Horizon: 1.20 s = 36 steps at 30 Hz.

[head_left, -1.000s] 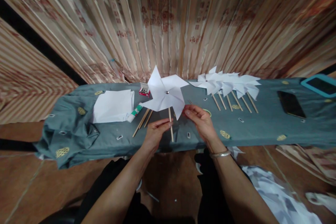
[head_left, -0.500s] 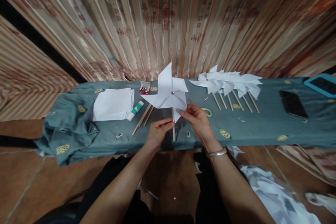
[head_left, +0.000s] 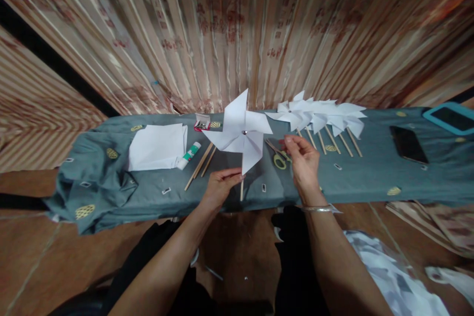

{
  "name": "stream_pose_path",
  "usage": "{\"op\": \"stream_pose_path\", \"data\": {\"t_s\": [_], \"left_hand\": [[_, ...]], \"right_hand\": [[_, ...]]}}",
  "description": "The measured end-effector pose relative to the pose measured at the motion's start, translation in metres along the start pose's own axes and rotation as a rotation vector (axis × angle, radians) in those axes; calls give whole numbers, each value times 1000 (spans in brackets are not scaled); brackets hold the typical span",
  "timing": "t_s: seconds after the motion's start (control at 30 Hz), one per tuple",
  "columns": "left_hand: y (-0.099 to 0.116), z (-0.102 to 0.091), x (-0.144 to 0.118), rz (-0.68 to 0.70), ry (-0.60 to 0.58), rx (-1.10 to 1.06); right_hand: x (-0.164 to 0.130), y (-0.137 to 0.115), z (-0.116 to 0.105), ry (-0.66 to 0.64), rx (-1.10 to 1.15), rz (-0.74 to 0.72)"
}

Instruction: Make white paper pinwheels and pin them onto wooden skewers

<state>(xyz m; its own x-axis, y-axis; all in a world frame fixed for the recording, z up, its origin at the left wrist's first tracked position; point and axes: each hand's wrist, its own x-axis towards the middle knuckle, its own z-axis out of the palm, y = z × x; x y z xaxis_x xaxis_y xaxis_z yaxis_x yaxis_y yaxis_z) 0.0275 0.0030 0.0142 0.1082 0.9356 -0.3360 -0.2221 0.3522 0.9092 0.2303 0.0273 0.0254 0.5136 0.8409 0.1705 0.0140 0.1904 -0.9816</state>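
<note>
one held pinwheel, two hands, left hand, right hand

We see a long table draped in a grey-green cloth with gold motifs. Toward its left end lies a stack of white paper, with a glue stick touching its right side and loose wooden sticks just beside that. A small box of pins sits at the far edge. Finished white pinwheels lie right of centre, a black phone nearer the right end, a teal-framed tablet at the far right corner. A striped curtain hangs behind.
</note>
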Motion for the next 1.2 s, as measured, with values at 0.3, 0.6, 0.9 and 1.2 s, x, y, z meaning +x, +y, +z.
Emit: {"op": "stream_pose_path", "data": {"t_s": [0.3,0.6,0.9,1.2], "left_hand": [[-2,5,-3,-67,-85,50],[-7,2,1,-5,-39,29],[-4,2,3,29,6,-11],[-5,1,5,61,41,-16]], "right_hand": [[10,2,-6,-39,45,-26],[6,-1,-5,-18,46,-4],[-2,0,0,-36,83,92],[-11,0,7,-91,31,94]]}}
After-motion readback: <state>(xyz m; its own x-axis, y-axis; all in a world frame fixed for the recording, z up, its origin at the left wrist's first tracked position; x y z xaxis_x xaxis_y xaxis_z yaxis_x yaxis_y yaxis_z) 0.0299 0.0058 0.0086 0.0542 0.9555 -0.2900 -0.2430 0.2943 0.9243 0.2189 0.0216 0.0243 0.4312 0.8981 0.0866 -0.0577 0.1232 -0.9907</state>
